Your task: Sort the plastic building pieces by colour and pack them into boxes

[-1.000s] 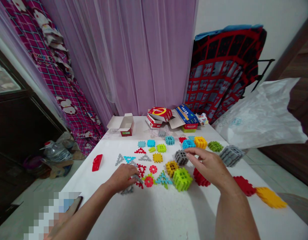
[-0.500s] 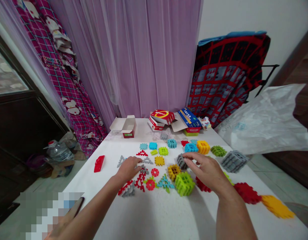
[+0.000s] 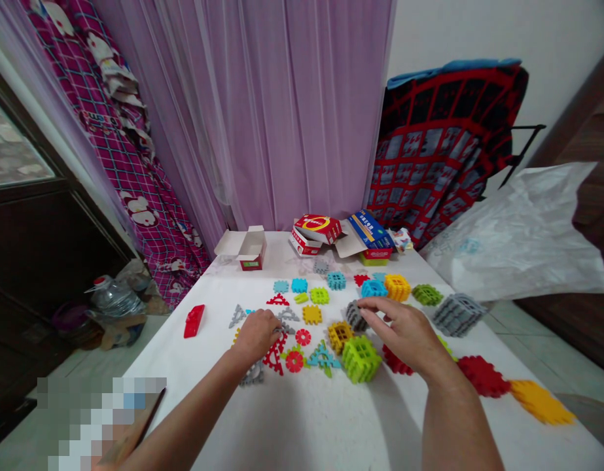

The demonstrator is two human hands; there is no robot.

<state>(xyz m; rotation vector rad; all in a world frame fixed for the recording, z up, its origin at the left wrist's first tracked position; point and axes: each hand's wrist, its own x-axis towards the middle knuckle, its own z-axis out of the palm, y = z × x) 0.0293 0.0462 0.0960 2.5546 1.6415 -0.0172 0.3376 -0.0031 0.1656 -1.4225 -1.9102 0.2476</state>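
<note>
"Since a second ago, our left hand [image 3: 256, 333] has shifted toward twelve o'clock. Is it gripping?"

"We can't tell; its fingertips hang just beside a grey toothed triangle [image 3: 289, 317]. At our one o'clock, our right hand [image 3: 398, 326] touches the dark grey lattice cube [image 3: 353, 316], though we can't tell whether it grips. Our mustard cube [image 3: 337, 338] sits at that cube's seven"

I see a dark grey stack of interlocking toothed tiles [image 3: 355, 316] leaning slightly on the white table [image 3: 321, 418], just beyond the mustard-yellow stack [image 3: 339, 337]; well to its left, I make out a grey toothed piece [image 3: 286, 329], partly hidden
</note>
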